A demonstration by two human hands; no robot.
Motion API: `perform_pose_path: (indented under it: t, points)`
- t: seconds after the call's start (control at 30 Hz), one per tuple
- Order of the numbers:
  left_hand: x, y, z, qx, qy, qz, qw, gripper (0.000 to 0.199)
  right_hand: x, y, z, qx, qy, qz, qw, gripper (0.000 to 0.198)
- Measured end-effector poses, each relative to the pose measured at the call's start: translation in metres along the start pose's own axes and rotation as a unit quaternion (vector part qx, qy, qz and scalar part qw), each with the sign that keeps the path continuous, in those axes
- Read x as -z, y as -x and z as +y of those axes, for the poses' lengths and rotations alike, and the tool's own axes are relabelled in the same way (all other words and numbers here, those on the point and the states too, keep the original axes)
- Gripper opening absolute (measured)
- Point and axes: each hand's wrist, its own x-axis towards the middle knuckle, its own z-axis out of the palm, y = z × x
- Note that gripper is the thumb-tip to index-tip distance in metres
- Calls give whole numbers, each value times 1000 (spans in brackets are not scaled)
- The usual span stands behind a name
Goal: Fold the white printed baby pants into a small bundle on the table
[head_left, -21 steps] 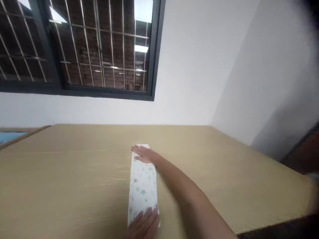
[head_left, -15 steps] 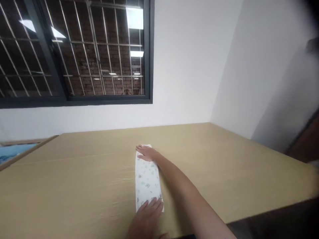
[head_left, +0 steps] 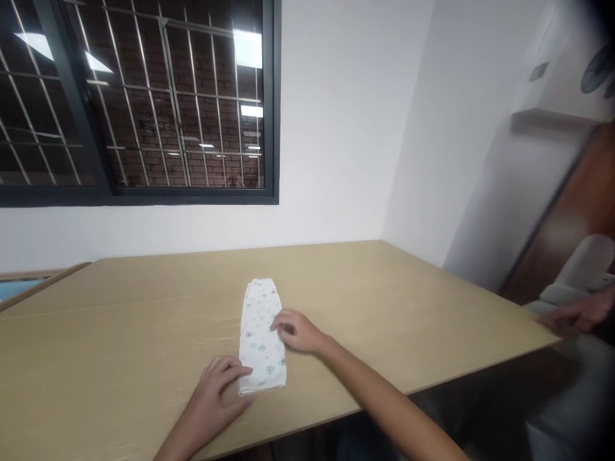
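Both hands have shifted since the earlier frame: the right hand [head_left: 302,333] has left the far end of the folded cloth [head_left: 261,339] for its right edge, and the left hand [head_left: 214,387] is now at its near left corner. Left fingers are spread from the thumb, index tip on the fabric and thumb beside the near edge; right fingers curl toward their thumb at the cloth's edge, though I cannot say whether they pinch a layer. White and soft-looking, the cloth lies as a long strip, rounded at the far end, printed with small green and grey motifs, its layers showing along the near fold. Beneath is a smooth, tan bench [head_left: 384,320] with faint creases. At far left, a wooden rim [head_left: 52,285] borders something light blue [head_left: 19,289]. Metal bars [head_left: 173,102] and rough brickwork [head_left: 204,118] show through the dark-framed window [head_left: 276,128].
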Motion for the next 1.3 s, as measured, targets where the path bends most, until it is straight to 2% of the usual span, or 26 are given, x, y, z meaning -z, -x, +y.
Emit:
perform_pose_path:
  t: [0.07, 0.17, 0.23, 0.37, 0.5, 0.67, 0.73, 0.87, 0.93, 0.97, 1.03, 1.1, 1.3]
  points:
    - [-3, 4, -5, 3, -14, -7, 1000, 28, 5, 21, -12, -8, -37, -28, 999, 37]
    - [-10, 8, -8, 9, -30, -6, 999, 25, 7, 43, -29, 16, -69, -65, 995, 45]
    - [-12, 9, -9, 9, -37, 1, 999, 24, 5, 51, -37, 33, -70, -68, 995, 41]
    - [-13, 9, -9, 9, -42, 8, 999, 29, -2, 54, -43, 31, -60, -42, 997, 18]
    - [-13, 7, -7, 4, -37, 17, 999, 37, -7, 48, -44, 3, -57, -23, 998, 10]
    - [-15, -2, 0, 6, -37, 35, 999, 21, -8, 44, -52, -46, -47, 9, 998, 10]
    - [-16, -5, 4, 6, -36, 34, 999, 19, -8, 45, -54, -38, -43, 9, 998, 3]
    - [-15, -12, 10, 7, -17, 28, 999, 21, -9, 48, -54, 10, -4, -18, 1000, 44]
    - [-13, -17, 11, 5, -3, 27, 1000, 21, -12, 47, -55, 16, 41, -16, 999, 53]
    - [-13, -21, 12, 3, 3, 25, 1000, 22, -13, 46, -56, 17, 62, -9, 998, 50]
    - [-12, -27, 13, 5, 13, 20, 1000, 23, -16, 44, -57, 20, 85, 10, 996, 30]
    - [-11, -32, 15, 4, 22, 18, 1000, 15, -18, 43, -56, 20, 64, 32, 997, 11]
    - [2, -47, 25, -18, 46, -5, 999, 10, -18, 39, -39, -46, -58, 76, 994, 6]
